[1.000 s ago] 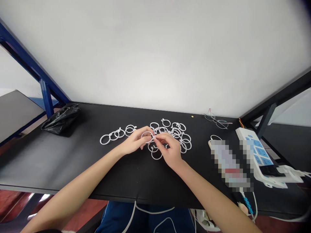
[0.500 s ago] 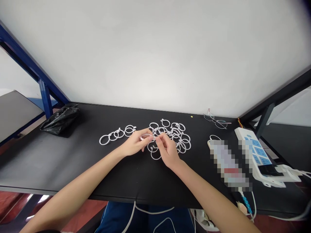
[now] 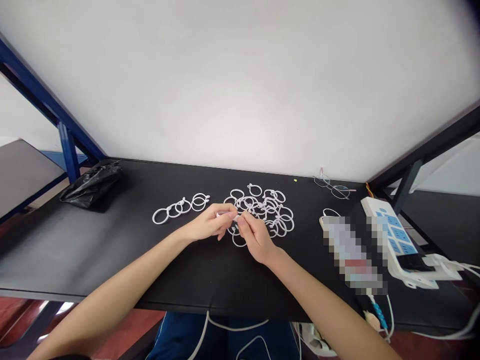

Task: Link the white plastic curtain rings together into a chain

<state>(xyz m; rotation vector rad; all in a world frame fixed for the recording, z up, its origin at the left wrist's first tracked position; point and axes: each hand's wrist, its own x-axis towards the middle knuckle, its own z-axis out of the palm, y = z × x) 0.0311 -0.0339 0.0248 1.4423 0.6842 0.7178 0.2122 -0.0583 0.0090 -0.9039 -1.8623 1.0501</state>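
Observation:
My left hand (image 3: 208, 222) and my right hand (image 3: 258, 239) meet in front of the pile, closed in pinches on one white plastic curtain ring (image 3: 236, 218). Most of this ring is hidden by the fingers; a bit of white shows between the fingertips. Behind and around my right hand lies a loose pile of white curtain rings (image 3: 285, 214), several of them overlapping, each with a small eyelet. Left of my left hand, a short row of several more rings (image 3: 160, 216) rests on the black table (image 3: 180, 280).
A crumpled black plastic bag (image 3: 92, 186) lies at the far left. To the right are eyeglasses (image 3: 340, 192), a pixelated phone-like device (image 3: 350, 255) with a cable, and a white power strip (image 3: 399, 245) with plugs. A white wall (image 3: 225, 90) stands behind the table.
My left fingers have curled further over the ring, so less of it shows. Both hands remain at nearly the same spot, and the other rings lie as before.

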